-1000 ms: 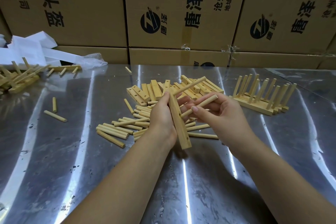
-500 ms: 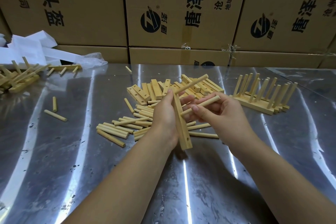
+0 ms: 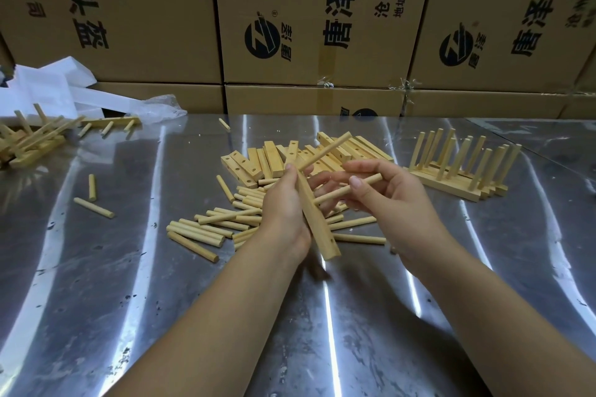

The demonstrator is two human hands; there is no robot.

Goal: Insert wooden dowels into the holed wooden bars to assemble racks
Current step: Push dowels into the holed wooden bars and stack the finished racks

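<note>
- The holed bar (image 3: 319, 229) is up above the table (image 3: 129, 284), right in front of you. Its long side runs from near you up and away.
- One dowel (image 3: 325, 151) already sticks out near the bar's top, pointing up and right.
- The next dowel (image 3: 333, 195) lies sideways, to the right of the bar. Its left tip is at the bar's middle. I cannot tell if it is in a hole yet.
- Your left hand (image 3: 283, 209) wraps round the bar, fingers curled on it.
- Your right hand (image 3: 396, 200) pinches that next dowel between thumb and fingers.
- I think the push must go left, straight into the bar.
- Loose dowels (image 3: 209, 229) and spare bars (image 3: 254, 164) lie behind your hands. Finished racks (image 3: 458, 171) stand to the right.
</note>
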